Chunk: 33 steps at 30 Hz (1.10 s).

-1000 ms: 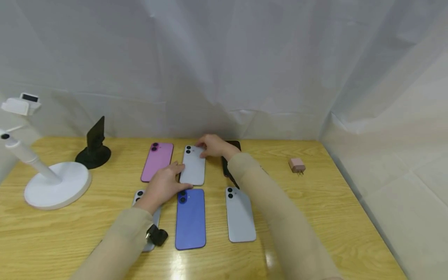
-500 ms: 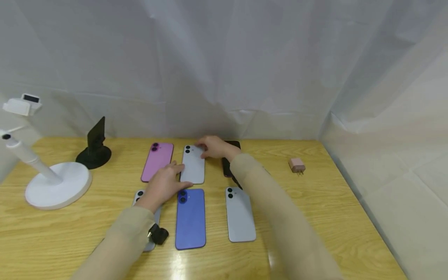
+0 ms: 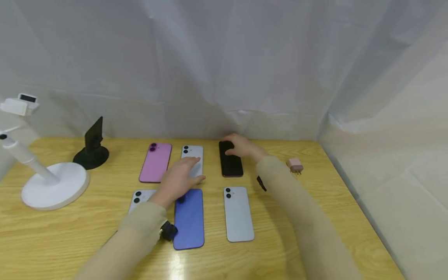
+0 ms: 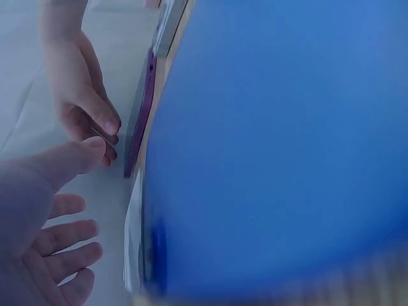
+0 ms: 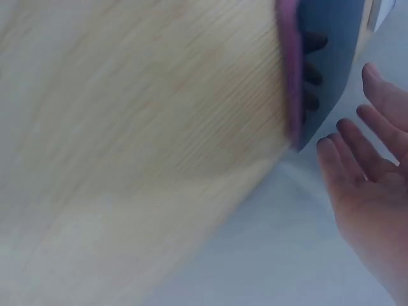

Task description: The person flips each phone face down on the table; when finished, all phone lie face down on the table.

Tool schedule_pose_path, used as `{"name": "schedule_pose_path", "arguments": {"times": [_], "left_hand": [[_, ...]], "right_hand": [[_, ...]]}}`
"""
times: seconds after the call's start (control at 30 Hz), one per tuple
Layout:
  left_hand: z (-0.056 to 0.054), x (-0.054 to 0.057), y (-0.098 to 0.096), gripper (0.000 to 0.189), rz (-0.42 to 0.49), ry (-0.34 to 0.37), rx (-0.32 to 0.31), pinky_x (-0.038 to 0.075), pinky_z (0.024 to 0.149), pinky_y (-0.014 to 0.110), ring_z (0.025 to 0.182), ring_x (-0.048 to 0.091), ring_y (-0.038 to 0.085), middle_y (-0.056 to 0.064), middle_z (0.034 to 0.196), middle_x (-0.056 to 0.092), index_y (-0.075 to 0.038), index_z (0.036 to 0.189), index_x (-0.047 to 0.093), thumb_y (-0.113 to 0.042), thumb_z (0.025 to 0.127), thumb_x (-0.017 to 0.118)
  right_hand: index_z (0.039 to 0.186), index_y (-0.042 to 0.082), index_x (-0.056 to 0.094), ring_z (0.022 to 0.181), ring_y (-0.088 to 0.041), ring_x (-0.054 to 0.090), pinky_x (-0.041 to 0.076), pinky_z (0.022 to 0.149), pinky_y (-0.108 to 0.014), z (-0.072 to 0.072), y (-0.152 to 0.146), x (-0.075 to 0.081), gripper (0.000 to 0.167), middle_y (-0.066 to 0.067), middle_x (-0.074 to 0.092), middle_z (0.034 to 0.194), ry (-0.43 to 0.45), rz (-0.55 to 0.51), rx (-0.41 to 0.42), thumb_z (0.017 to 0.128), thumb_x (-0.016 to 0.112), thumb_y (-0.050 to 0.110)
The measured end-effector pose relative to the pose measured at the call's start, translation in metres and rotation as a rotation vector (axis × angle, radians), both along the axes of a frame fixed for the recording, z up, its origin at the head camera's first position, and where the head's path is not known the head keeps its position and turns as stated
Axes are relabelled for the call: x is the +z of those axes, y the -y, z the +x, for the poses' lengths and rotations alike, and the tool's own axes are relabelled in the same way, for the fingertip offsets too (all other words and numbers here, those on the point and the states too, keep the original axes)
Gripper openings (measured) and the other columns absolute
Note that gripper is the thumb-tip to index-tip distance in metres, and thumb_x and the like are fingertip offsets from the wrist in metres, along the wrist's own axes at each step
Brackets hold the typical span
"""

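Note:
My left hand (image 3: 178, 179) hovers with loosely spread fingers over the lower part of a white phone (image 3: 193, 152) in the back row. In the left wrist view it holds nothing, and a blue phone (image 4: 274, 140) fills the foreground. My right hand (image 3: 241, 147) reaches over the top end of a phone lying screen up (image 3: 231, 165), to the right of the white one. The right wrist view shows that hand (image 5: 376, 172) with bent, separated fingers beside the phone's dark screen (image 5: 331, 57), which mirrors the fingertips. The phone's edge is pinkish purple.
A pink phone (image 3: 155, 163) lies back left. In front lie a pale phone (image 3: 144, 195) partly under my left arm, and another pale phone (image 3: 239, 216). A pink charger plug (image 3: 295, 165) sits right; a black stand (image 3: 92, 149) and white stand (image 3: 56, 186) stand left.
My right hand has left the white phone's top edge and moved right to the dark-screened phone. My left hand has shifted right and lifted over the white phone.

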State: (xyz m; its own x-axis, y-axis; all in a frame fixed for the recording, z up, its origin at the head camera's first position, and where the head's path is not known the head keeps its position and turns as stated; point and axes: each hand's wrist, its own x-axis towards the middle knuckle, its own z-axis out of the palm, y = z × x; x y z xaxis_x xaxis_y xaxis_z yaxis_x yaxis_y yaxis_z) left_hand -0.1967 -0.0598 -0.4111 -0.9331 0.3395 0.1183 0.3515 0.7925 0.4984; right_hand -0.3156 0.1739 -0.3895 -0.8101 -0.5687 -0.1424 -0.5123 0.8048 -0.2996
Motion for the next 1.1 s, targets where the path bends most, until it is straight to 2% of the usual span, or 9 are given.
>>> {"name": "schedule_pose_path", "arguments": {"times": [0.23,0.4,0.53,0.73,0.9,1.1], "left_hand": [[-0.007,-0.003,-0.031,0.064,0.006,0.036,-0.031,0.034,0.109,0.046,0.130,0.042,0.033,0.017,0.139,0.048,-0.003,0.138,0.049,-0.034,0.087,0.071],[-0.010,-0.005,-0.052,0.061,-0.016,0.051,-0.039,0.039,0.105,0.045,0.127,0.046,0.031,0.015,0.136,0.052,-0.006,0.137,0.051,-0.034,0.086,0.071],[-0.011,-0.007,-0.064,0.062,-0.019,0.059,-0.053,0.044,0.100,0.047,0.123,0.049,0.032,0.016,0.133,0.055,-0.006,0.136,0.053,-0.034,0.084,0.073],[-0.010,-0.010,-0.071,0.065,-0.030,0.051,-0.063,0.043,0.101,0.048,0.126,0.046,0.034,0.020,0.137,0.050,-0.007,0.137,0.052,-0.035,0.083,0.074],[-0.010,-0.014,-0.070,0.066,-0.050,0.034,-0.061,0.043,0.101,0.046,0.126,0.046,0.034,0.020,0.137,0.050,-0.007,0.137,0.053,-0.035,0.082,0.076],[-0.010,-0.018,-0.068,0.065,-0.064,0.030,-0.060,0.043,0.102,0.045,0.125,0.047,0.033,0.019,0.137,0.051,-0.005,0.134,0.055,-0.037,0.081,0.076]], "right_hand": [[0.140,-0.007,0.040,0.130,-0.035,0.040,0.031,0.111,-0.040,-0.003,-0.017,-0.005,0.055,-0.022,0.045,0.140,0.002,0.012,-0.105,0.095,0.061,0.017],[0.140,-0.008,0.038,0.130,-0.035,0.040,0.031,0.111,-0.040,-0.002,-0.018,-0.008,0.056,-0.023,0.044,0.141,0.054,0.018,-0.153,0.096,0.060,0.019],[0.138,-0.008,0.043,0.128,-0.034,0.043,0.033,0.110,-0.039,-0.001,-0.017,-0.009,0.054,-0.022,0.048,0.137,0.039,0.022,-0.156,0.094,0.062,0.019],[0.139,-0.005,0.043,0.128,-0.032,0.043,0.034,0.109,-0.039,0.001,-0.015,-0.008,0.055,-0.020,0.048,0.139,0.061,0.045,-0.167,0.095,0.062,0.022],[0.140,-0.003,0.042,0.129,-0.031,0.043,0.035,0.108,-0.039,0.006,-0.014,-0.006,0.057,-0.019,0.047,0.140,0.099,0.030,-0.184,0.094,0.063,0.023],[0.140,-0.002,0.043,0.127,-0.032,0.044,0.038,0.106,-0.040,0.009,-0.012,-0.005,0.059,-0.019,0.048,0.139,0.103,0.024,-0.177,0.092,0.065,0.024]]}}
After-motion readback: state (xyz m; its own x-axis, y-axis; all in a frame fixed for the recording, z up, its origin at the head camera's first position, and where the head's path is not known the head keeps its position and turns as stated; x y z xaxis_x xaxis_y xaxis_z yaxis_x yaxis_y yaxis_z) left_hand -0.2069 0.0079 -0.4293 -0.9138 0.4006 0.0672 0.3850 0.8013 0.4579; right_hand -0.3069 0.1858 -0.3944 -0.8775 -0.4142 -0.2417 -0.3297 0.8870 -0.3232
